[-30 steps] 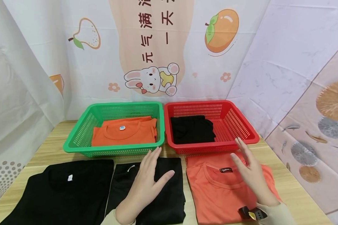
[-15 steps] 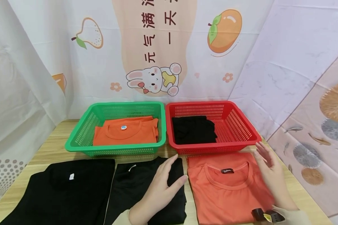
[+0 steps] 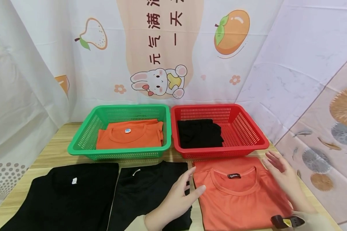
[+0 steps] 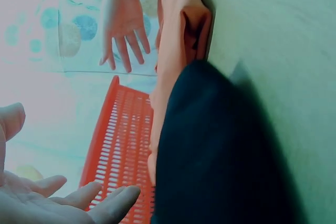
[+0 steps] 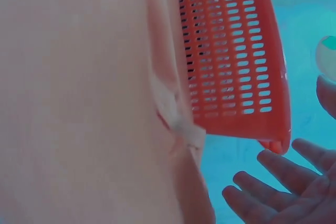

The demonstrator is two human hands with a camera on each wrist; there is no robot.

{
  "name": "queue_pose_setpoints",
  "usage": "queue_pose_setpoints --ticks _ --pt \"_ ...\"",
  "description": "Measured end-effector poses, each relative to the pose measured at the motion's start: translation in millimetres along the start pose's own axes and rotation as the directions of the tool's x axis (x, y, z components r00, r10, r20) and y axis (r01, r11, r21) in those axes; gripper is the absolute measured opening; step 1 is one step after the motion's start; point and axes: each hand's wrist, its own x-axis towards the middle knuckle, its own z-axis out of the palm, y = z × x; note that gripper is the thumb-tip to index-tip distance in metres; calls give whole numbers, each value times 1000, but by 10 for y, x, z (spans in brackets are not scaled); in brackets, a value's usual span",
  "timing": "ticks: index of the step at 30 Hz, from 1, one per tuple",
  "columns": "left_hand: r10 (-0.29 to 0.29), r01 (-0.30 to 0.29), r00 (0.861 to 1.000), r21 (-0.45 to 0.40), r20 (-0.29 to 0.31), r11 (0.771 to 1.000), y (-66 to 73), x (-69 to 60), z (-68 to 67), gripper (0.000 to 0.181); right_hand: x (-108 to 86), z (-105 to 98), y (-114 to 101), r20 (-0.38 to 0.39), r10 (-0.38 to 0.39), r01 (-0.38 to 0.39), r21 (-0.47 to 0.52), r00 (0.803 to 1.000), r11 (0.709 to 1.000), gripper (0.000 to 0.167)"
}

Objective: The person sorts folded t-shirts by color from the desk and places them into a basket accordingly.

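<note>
Toward half past four on the worktop (image 3: 46, 154), as your head view frames it, lies the coral shirt (image 3: 234, 205), folded, its collar toward twelve, just below the red basket (image 3: 219, 150). Both your hands have just shifted rightward: the left hand (image 3: 177, 197), a second ago above the middle of the black shirt (image 3: 144, 192) at half past six, has reached that shirt's three o'clock edge, and the right hand (image 3: 286, 179) has gone from over the coral shirt to its two o'clock side. Your fingers are spread wide on both and hold nothing. That now brackets the coral shirt, so it is probably your current piece, not yet gripped. Near nine o'clock, the green basket (image 3: 115, 151) holds an orange shirt (image 3: 130, 138); the red one, near three, holds black cloth (image 3: 200, 133).
</note>
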Motion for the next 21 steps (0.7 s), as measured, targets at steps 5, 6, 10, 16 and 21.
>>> queue_pose_setpoints --ticks 5,6,10,16,21 --pt "-46 48 998 -67 32 997 -49 42 74 67 52 -95 93 95 89 -87 -19 992 996 57" --pt "-53 56 998 -81 38 995 -53 47 89 67 64 -124 110 118 108 -105 -33 987 994 60" --pt "-111 118 992 -114 61 987 -50 72 150 68 125 -252 166 209 176 -156 -107 962 982 69" --pt "-159 164 986 -136 47 977 -30 124 231 67 187 -394 210 300 264 -206 -212 917 955 75" --pt "-169 169 986 -154 17 973 -55 155 262 66 207 -468 219 330 316 -212 -316 889 925 78"
